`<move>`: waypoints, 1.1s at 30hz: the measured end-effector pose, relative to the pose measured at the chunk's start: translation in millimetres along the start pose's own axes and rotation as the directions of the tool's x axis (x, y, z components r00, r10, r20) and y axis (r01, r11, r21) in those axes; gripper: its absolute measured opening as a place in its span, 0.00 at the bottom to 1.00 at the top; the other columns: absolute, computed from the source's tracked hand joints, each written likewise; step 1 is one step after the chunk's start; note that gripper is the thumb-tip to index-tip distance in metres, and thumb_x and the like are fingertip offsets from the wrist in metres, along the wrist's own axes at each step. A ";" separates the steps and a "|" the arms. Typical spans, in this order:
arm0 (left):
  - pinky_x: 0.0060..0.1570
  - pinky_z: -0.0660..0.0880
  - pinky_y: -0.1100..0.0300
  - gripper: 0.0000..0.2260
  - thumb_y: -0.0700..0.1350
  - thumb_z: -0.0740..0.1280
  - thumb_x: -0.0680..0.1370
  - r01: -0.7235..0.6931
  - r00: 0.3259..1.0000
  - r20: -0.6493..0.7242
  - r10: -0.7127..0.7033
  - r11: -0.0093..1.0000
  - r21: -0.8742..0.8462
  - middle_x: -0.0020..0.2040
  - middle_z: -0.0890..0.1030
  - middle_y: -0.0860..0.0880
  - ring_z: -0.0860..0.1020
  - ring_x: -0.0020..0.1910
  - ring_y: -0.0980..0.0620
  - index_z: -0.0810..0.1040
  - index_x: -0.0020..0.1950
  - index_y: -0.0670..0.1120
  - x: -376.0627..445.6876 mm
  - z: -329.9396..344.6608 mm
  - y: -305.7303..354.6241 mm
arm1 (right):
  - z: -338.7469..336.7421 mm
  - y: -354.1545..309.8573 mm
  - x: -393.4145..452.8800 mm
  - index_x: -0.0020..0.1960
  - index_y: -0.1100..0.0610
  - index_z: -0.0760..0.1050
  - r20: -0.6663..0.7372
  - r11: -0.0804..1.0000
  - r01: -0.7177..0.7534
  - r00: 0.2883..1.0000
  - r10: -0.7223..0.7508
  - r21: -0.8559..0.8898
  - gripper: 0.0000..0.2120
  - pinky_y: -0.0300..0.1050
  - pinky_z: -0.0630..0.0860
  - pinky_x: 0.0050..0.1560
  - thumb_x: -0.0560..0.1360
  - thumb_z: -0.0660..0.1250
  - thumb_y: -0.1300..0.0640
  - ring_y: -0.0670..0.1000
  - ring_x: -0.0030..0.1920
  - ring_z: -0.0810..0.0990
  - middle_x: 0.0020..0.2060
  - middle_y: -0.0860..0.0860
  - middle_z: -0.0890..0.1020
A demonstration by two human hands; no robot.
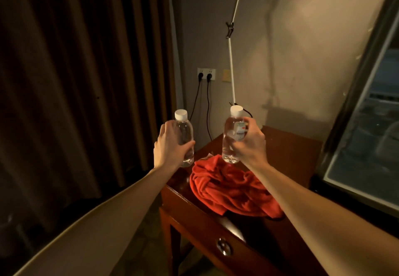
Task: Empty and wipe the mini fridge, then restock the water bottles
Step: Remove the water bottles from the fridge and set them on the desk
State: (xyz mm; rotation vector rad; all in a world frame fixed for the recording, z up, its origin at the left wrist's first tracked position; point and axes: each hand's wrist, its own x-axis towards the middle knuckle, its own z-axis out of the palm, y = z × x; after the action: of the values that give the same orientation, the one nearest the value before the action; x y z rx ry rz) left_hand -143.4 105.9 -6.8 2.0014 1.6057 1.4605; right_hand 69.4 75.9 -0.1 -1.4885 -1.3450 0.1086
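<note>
Left hand [170, 144] grips 1 bottle [185, 137], right hand [250, 144] grips another [232, 137], both above the red cloth [228, 189]. A loose grip could drop 1 onto the table [291, 146].

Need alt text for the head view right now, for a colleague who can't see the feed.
Each hand grips a capped clear water bottle, left hand on the left bottle, right hand on the right bottle, above a wooden side table where a red cloth lies crumpled.
</note>
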 end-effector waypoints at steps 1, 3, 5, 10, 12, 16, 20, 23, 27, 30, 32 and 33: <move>0.57 0.75 0.41 0.31 0.53 0.79 0.67 -0.001 1.000 0.005 0.001 1.000 -0.014 0.62 0.75 0.51 0.77 0.58 0.44 0.68 0.64 0.49 9.1 9.8 -0.2 | 3.4 7.1 6.2 0.64 0.52 0.70 -0.003 1.000 -0.008 1.000 0.008 -0.017 0.26 0.45 0.73 0.52 0.69 0.75 0.50 0.53 0.54 0.79 0.54 0.52 0.81; 0.58 0.74 0.42 0.31 0.52 0.79 0.67 -0.004 1.000 0.016 0.005 0.999 -0.036 0.62 0.74 0.50 0.76 0.59 0.45 0.68 0.64 0.49 25.5 30.7 -0.6 | 11.4 21.8 18.8 0.64 0.51 0.70 0.003 0.999 -0.037 0.999 0.038 -0.034 0.27 0.43 0.72 0.53 0.69 0.76 0.52 0.53 0.56 0.78 0.55 0.51 0.80; 0.60 0.72 0.45 0.31 0.52 0.79 0.67 0.000 0.999 0.033 0.002 0.999 -0.054 0.63 0.74 0.50 0.76 0.60 0.45 0.68 0.65 0.48 38.5 51.2 -2.7 | 22.1 35.6 29.5 0.65 0.52 0.70 0.010 0.998 -0.057 0.998 0.057 -0.032 0.27 0.43 0.71 0.53 0.68 0.76 0.53 0.52 0.56 0.78 0.55 0.51 0.80; 0.61 0.72 0.41 0.33 0.51 0.80 0.67 0.008 0.994 0.111 0.001 0.997 -0.074 0.63 0.74 0.49 0.75 0.61 0.44 0.69 0.67 0.48 56.8 97.6 -14.5 | 45.7 59.6 51.5 0.65 0.54 0.70 0.020 0.998 -0.037 0.999 0.038 -0.051 0.27 0.41 0.69 0.50 0.69 0.75 0.55 0.51 0.55 0.77 0.54 0.51 0.80; 0.61 0.73 0.41 0.33 0.52 0.79 0.67 -0.006 0.989 0.145 0.017 0.997 -0.078 0.63 0.74 0.49 0.75 0.61 0.45 0.69 0.67 0.48 60.3 112.3 -18.4 | 52.4 68.0 62.6 0.64 0.54 0.70 0.017 0.998 -0.042 0.999 0.043 -0.053 0.27 0.40 0.69 0.50 0.68 0.76 0.54 0.50 0.55 0.77 0.54 0.51 0.80; 0.62 0.73 0.44 0.35 0.52 0.79 0.67 -0.041 0.986 0.158 0.056 0.995 -0.096 0.65 0.74 0.49 0.74 0.63 0.47 0.69 0.70 0.48 65.1 131.1 -20.6 | 61.5 86.5 77.1 0.65 0.52 0.70 0.008 0.996 -0.059 0.998 0.059 -0.066 0.30 0.47 0.76 0.55 0.66 0.76 0.49 0.52 0.56 0.79 0.55 0.50 0.81; 0.63 0.72 0.48 0.37 0.53 0.78 0.68 -0.052 0.983 0.170 0.069 0.993 -0.106 0.66 0.73 0.49 0.73 0.65 0.48 0.66 0.72 0.48 65.9 140.4 -22.7 | 67.2 96.6 82.5 0.66 0.54 0.70 0.002 0.994 -0.076 0.997 0.077 -0.078 0.32 0.47 0.74 0.55 0.66 0.77 0.47 0.53 0.58 0.78 0.57 0.52 0.80; 0.65 0.71 0.47 0.38 0.53 0.78 0.68 -0.048 0.979 0.189 0.070 0.992 -0.117 0.67 0.72 0.49 0.72 0.66 0.49 0.65 0.73 0.48 66.9 143.0 -23.8 | 71.7 96.5 85.1 0.67 0.55 0.69 0.048 0.995 -0.074 0.996 0.077 -0.067 0.34 0.47 0.74 0.57 0.67 0.76 0.45 0.53 0.59 0.77 0.59 0.53 0.79; 0.64 0.73 0.45 0.41 0.53 0.80 0.66 0.010 0.964 0.265 0.018 0.994 -0.105 0.68 0.72 0.49 0.72 0.66 0.48 0.64 0.73 0.48 63.1 139.4 -29.3 | 67.6 99.3 86.6 0.65 0.55 0.70 0.117 0.987 -0.134 0.983 0.143 -0.084 0.32 0.47 0.74 0.53 0.66 0.78 0.47 0.53 0.58 0.77 0.57 0.53 0.79; 0.60 0.75 0.44 0.41 0.57 0.79 0.65 0.055 0.961 0.271 -0.046 0.998 -0.025 0.66 0.72 0.47 0.75 0.63 0.45 0.65 0.71 0.46 51.0 132.8 -35.6 | 54.9 104.6 77.3 0.65 0.56 0.71 0.173 0.977 -0.149 0.969 0.174 -0.150 0.32 0.43 0.72 0.51 0.66 0.79 0.49 0.53 0.58 0.78 0.58 0.53 0.80; 0.55 0.77 0.45 0.33 0.58 0.77 0.68 0.045 0.966 0.253 -0.056 0.998 0.047 0.63 0.73 0.47 0.76 0.59 0.45 0.68 0.67 0.46 41.6 125.5 -35.7 | 43.0 106.7 67.0 0.67 0.56 0.70 0.170 0.970 -0.146 0.969 0.180 -0.196 0.32 0.45 0.75 0.54 0.67 0.79 0.50 0.53 0.58 0.78 0.58 0.53 0.80; 0.53 0.77 0.45 0.28 0.57 0.76 0.70 0.030 0.969 0.244 -0.046 0.997 0.069 0.60 0.74 0.48 0.77 0.56 0.46 0.70 0.63 0.46 37.2 121.5 -33.6 | 35.9 107.0 60.9 0.67 0.55 0.70 0.166 0.966 -0.143 0.969 0.181 -0.215 0.31 0.47 0.76 0.56 0.68 0.78 0.49 0.54 0.58 0.78 0.58 0.54 0.80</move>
State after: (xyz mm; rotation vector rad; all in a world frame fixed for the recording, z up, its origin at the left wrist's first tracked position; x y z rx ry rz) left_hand -74.3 199.1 -68.6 2.0783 1.5936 1.1084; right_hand 137.6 167.1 -59.0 -1.7969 -1.4118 0.2263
